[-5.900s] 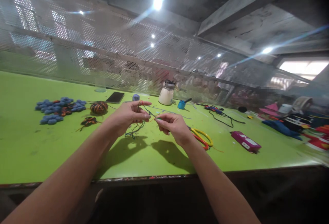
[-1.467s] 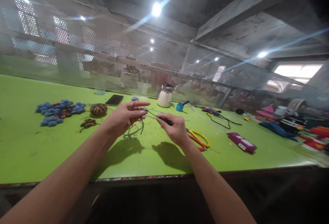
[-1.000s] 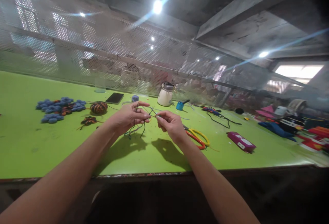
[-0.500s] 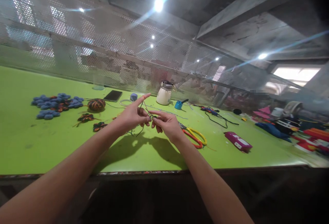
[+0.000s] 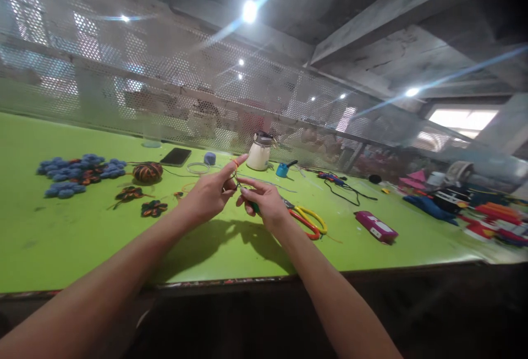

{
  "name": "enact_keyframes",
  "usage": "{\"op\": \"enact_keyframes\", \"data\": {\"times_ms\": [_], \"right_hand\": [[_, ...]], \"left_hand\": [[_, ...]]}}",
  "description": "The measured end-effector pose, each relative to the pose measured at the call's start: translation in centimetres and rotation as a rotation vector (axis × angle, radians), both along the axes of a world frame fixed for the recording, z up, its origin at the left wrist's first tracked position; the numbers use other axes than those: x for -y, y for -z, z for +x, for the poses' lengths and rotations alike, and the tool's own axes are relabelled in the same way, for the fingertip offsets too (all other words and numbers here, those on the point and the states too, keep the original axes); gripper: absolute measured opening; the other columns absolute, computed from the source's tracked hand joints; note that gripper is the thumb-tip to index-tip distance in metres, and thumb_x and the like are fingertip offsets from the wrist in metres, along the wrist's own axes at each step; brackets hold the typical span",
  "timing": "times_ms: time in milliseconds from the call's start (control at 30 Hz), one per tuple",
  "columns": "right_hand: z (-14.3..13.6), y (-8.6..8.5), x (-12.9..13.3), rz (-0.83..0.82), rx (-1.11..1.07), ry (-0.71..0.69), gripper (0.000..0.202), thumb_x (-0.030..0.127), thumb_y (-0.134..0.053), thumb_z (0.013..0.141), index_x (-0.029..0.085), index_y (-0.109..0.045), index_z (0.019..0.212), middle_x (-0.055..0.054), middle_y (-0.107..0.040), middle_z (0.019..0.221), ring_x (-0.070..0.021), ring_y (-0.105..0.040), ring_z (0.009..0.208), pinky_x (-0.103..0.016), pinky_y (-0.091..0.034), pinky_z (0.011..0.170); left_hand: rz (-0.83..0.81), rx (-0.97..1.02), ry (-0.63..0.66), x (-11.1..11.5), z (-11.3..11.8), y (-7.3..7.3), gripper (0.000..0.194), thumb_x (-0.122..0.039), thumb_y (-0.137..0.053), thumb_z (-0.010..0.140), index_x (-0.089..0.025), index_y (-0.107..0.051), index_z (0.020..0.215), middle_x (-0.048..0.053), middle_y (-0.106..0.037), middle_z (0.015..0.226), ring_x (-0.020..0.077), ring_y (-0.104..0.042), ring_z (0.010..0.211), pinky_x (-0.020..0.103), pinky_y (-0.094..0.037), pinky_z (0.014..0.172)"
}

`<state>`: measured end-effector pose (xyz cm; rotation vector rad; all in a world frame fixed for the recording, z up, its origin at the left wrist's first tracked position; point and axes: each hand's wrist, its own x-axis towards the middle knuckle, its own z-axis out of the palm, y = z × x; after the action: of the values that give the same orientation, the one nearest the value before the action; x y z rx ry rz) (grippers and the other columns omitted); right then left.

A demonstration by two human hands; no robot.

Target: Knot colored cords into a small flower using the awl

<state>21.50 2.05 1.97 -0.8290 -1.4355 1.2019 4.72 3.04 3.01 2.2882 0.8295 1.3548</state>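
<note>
Dark yarn [image 5: 236,179] runs between my two hands over the table. My left hand [image 5: 210,194] is closed on it, with the index finger raised and an orange strand wrapped round that finger. Close beside it, my right hand [image 5: 266,202] pinches what looks like a crochet hook [image 5: 254,206]; only part of its green handle shows, and its tip is hidden. Scissors [image 5: 309,221] with red and yellow handles lie just right of my right hand. Left of my left hand lie two dark multicoloured yarn flowers [image 5: 154,208] and a striped yarn ball [image 5: 147,172].
Blue yarn flowers [image 5: 64,189] lie at the left, near a phone [image 5: 175,156]. A white jar [image 5: 259,153] and a small blue container [image 5: 282,170] stand behind my hands. A purple case [image 5: 376,227] lies to the right. A perforated screen [image 5: 185,95] borders the table's back.
My hands have drawn closer together, and the left one has turned, its raised finger now lower. The green handle now shows in my right hand. The view has shifted slightly.
</note>
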Motion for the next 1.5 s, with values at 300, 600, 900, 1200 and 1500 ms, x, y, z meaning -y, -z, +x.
{"op": "enact_keyframes", "data": {"times_ms": [300, 600, 900, 1200, 1500], "right_hand": [[-0.2, -0.2, 0.3, 0.036, -0.086, 0.017, 0.046, 0.030, -0.069, 0.071, 0.014, -0.063, 0.114, -0.001, -0.064, 0.058, -0.0053, -0.044, 0.039, -0.020, -0.029, 0.039], [-0.5, -0.4, 0.7, 0.048, -0.074, 0.037, 0.046, 0.030, -0.070, 0.070, 0.013, -0.064, 0.113, 0.001, -0.063, 0.056, -0.0053, -0.043, 0.037, -0.020, -0.030, 0.038], [-0.5, -0.2, 0.7, 0.070, -0.048, 0.026, 0.043, 0.030, -0.067, 0.073, 0.015, -0.064, 0.113, 0.001, -0.062, 0.056, -0.0051, -0.043, 0.037, -0.020, -0.028, 0.038], [-0.6, -0.2, 0.7, 0.078, -0.026, 0.024, 0.044, 0.031, -0.066, 0.074, 0.015, -0.063, 0.114, 0.002, -0.062, 0.057, -0.0052, -0.043, 0.037, -0.020, -0.028, 0.038], [-0.6, -0.5, 0.9, 0.054, -0.003, 0.047, 0.047, 0.033, -0.068, 0.070, 0.014, -0.063, 0.113, 0.002, -0.062, 0.055, -0.0047, -0.041, 0.037, -0.020, -0.030, 0.038]], "left_hand": [[-0.632, 0.404, 0.240, 0.6, -0.4, -1.6, 0.099, -0.007, -0.071, 0.062, -0.019, -0.018, 0.144, 0.001, -0.063, 0.071, 0.0154, -0.062, 0.063, 0.028, -0.048, 0.060], [-0.853, 0.548, 0.346, 0.1, -1.7, -1.6, 0.073, 0.001, -0.062, 0.065, -0.009, -0.037, 0.133, 0.007, -0.066, 0.080, 0.0173, -0.067, 0.070, 0.025, -0.050, 0.064], [-0.880, 0.525, 0.288, 0.4, -1.5, -2.1, 0.066, -0.009, -0.066, 0.070, -0.010, -0.041, 0.131, 0.010, -0.067, 0.082, 0.0149, -0.065, 0.065, 0.025, -0.050, 0.064], [-0.803, 0.474, 0.251, 0.1, -1.4, -1.5, 0.080, -0.006, -0.075, 0.061, -0.015, -0.040, 0.133, 0.002, -0.064, 0.074, 0.0113, -0.060, 0.062, 0.023, -0.044, 0.059], [-0.789, 0.482, 0.281, -0.1, -1.5, -1.1, 0.085, -0.004, -0.074, 0.059, -0.016, -0.037, 0.134, 0.001, -0.064, 0.072, 0.0113, -0.059, 0.062, 0.024, -0.043, 0.061]]}}
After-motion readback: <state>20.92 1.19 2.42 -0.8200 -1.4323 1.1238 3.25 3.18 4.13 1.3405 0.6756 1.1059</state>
